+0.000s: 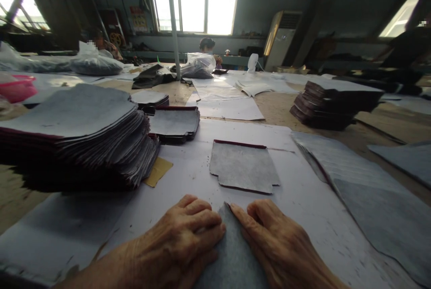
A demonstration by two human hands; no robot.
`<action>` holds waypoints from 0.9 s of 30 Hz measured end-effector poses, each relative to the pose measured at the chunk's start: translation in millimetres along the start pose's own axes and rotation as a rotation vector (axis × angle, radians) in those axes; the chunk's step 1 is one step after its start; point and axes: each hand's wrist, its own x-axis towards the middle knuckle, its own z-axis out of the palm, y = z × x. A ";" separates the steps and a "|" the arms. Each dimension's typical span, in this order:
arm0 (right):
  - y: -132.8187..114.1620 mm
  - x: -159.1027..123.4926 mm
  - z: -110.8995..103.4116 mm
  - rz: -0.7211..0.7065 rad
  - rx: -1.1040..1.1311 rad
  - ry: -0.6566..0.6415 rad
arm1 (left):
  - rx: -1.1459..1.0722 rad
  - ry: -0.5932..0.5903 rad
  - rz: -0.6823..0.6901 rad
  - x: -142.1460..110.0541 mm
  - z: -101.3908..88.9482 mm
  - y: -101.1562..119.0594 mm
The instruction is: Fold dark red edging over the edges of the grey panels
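A grey-backed sheet piece (pixel 232 253) lies in front of me, its narrow tip pointing away. Curled fingers of my left hand (pixel 188 235) press on its left side. My right hand (pixel 274 237) has its fingers closed along the right edge, the index finger and thumb at the dark tip. Much of the piece is hidden under both hands and by the bottom of the view. Just beyond my fingertips rests another grey-backed piece (pixel 244 168), flat, with a dark red strip on its far edge and notched near corners.
A tall stack of grey-backed pieces (pixel 77 118) stands left, with a smaller stack (pixel 175 123) behind it. A tan scrap (pixel 158 172) pokes out beside it. More dark-edged pieces (pixel 332 105) are piled right. Large grey sheets (pixel 373 203) lie nearer. Another person (pixel 207 46) sits far back.
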 end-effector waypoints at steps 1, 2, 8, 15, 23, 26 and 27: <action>0.4 0.3 0.6 -0.004 0.007 -0.001 | 0.002 0.010 0.006 0.0 0.0 0.1; 0.4 0.2 1.1 -0.004 0.012 -0.007 | 0.004 0.019 0.009 0.2 0.0 0.4; -2.9 2.3 -0.5 0.066 0.017 -0.106 | 0.045 0.029 0.013 1.5 1.1 1.2; -10.8 7.7 -1.5 0.097 -0.012 -0.170 | 0.085 0.043 0.033 -1.0 2.4 0.7; -5.6 9.8 -5.6 0.189 0.016 -0.159 | 0.005 -0.018 -0.020 1.1 1.7 1.0; -1.0 3.3 -7.2 0.181 0.118 -0.088 | -0.006 -0.025 -0.031 0.0 1.7 1.7; -0.5 0.9 -7.1 0.162 0.149 -0.085 | -0.007 -0.023 -0.028 -0.6 2.1 1.8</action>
